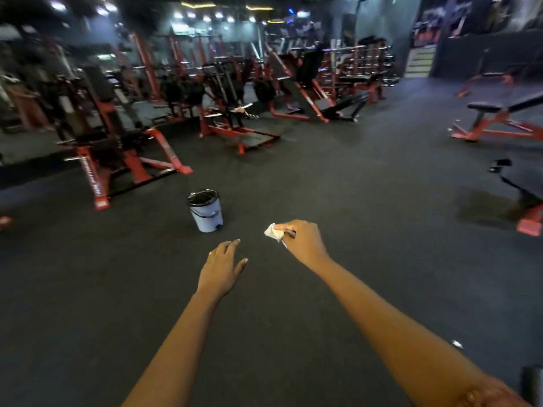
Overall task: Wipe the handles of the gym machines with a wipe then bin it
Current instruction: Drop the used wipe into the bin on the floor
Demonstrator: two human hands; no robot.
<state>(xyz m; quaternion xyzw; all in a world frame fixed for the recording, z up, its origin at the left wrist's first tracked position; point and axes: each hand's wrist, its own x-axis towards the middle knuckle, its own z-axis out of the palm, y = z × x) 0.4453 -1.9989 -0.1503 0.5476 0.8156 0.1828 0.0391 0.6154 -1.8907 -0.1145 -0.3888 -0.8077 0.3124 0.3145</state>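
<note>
My right hand (302, 240) is stretched out over the dark floor and grips a crumpled white wipe (273, 231) that sticks out to the left of its fingers. My left hand (221, 268) reaches forward beside it, fingers straight and holding nothing. A small pale blue bin (207, 217) with a black liner and an open top stands on the floor ahead, left of both hands and apart from them. Red and black gym machines (117, 136) line the far left and the back of the room.
A red-framed bench (499, 116) stands at the right, and another black pad with a red foot (526, 198) lies closer on the right edge. Dark rubber flooring (352, 177) spreads between me, the bin and the machines. The frame is somewhat blurred.
</note>
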